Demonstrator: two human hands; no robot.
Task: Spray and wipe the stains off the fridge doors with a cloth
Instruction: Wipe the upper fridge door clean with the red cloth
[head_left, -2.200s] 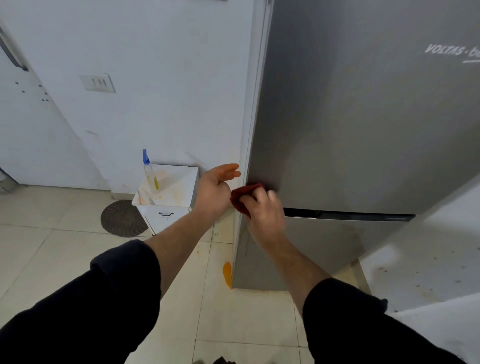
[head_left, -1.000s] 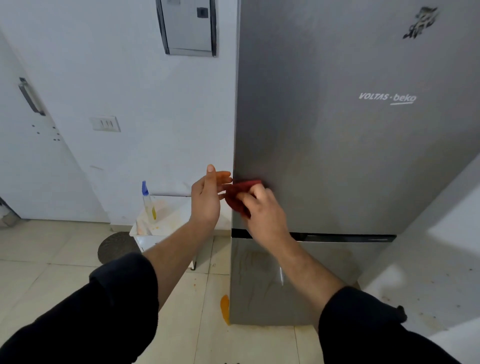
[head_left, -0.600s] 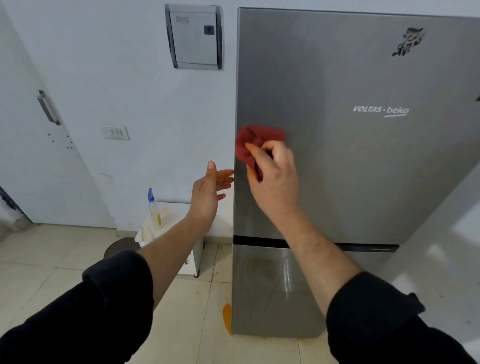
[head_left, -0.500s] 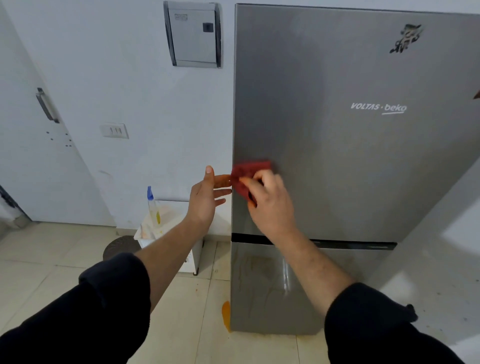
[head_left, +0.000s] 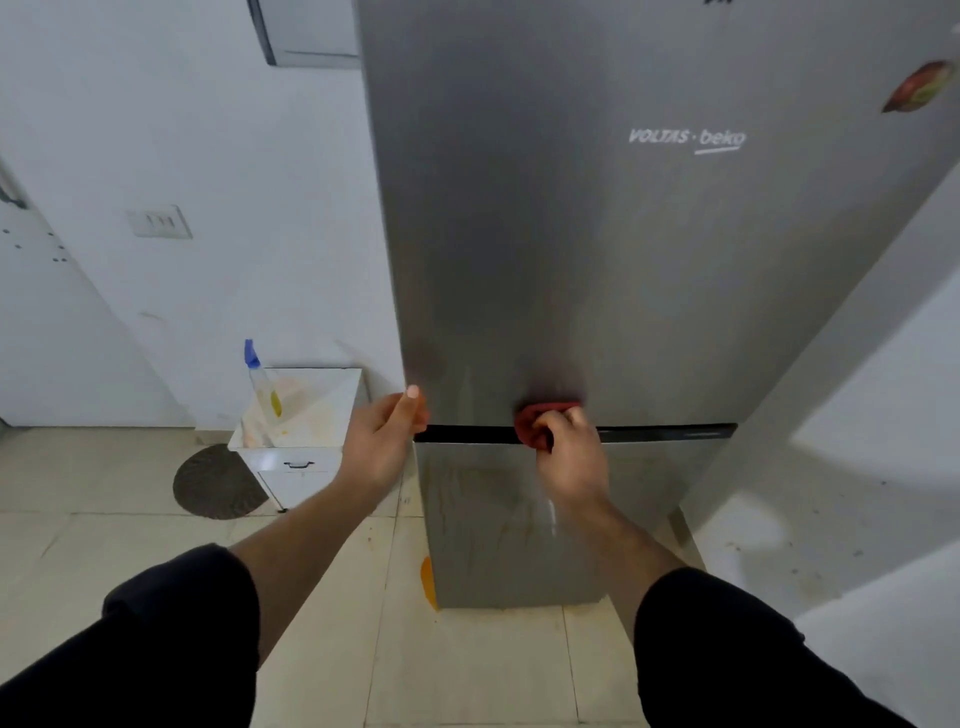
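A tall steel fridge fills the middle and right; its upper door (head_left: 623, 260) ends at a dark gap above the lower door (head_left: 519, 519), which carries brownish streaks. My right hand (head_left: 569, 449) grips a bunched red cloth (head_left: 535, 421) and presses it on the upper door's bottom edge, just above the gap. My left hand (head_left: 384, 436) rests at the fridge's left edge, at the height of the gap, fingers fairly straight. A spray bottle (head_left: 260, 379) with a blue head stands on a small white cabinet (head_left: 301, 457) to the left.
An orange smear (head_left: 427, 582) marks the floor at the fridge's lower left corner. A dark round mat (head_left: 213, 483) lies on the tiles beside the cabinet. A white wall with a switch plate (head_left: 158, 222) is on the left, a speckled white counter (head_left: 857, 519) on the right.
My right hand has carried the cloth down and to the right, from the upper door's left side to its bottom edge. The left hand dropped to the door gap. The view tilted down.
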